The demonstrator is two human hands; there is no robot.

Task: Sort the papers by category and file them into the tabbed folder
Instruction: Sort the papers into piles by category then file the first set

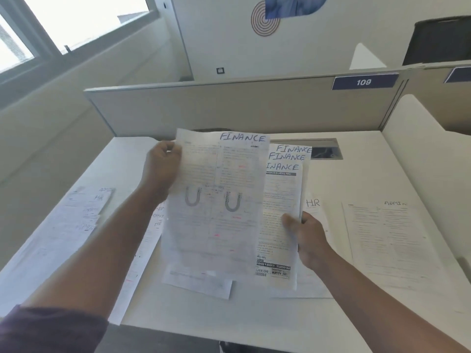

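Note:
My left hand (pixel 161 165) grips the upper left edge of a sheet marked FINANCE (pixel 216 200), printed with two horseshoe magnets and held up over the desk. My right hand (pixel 309 236) pinches the right edge of a fanned stack of FINANCE sheets (pixel 281 200), which lies partly behind the front sheet. On the desk to the right rests a paper marked HR (pixel 313 203), and further right a sheet marked ADMIN (pixel 387 238). A spread pile of mixed papers (pixel 68 225) lies at the left. No tabbed folder is in sight.
A white desk (pixel 204 317) is bounded by a grey partition (pixel 229 108) at the back with a "109" plate (pixel 364 82) and a white divider (pixel 428 149) on the right. A cable cutout (pixel 326 149) opens at the desk's back. More loose sheets (pixel 198 282) lie under the raised papers.

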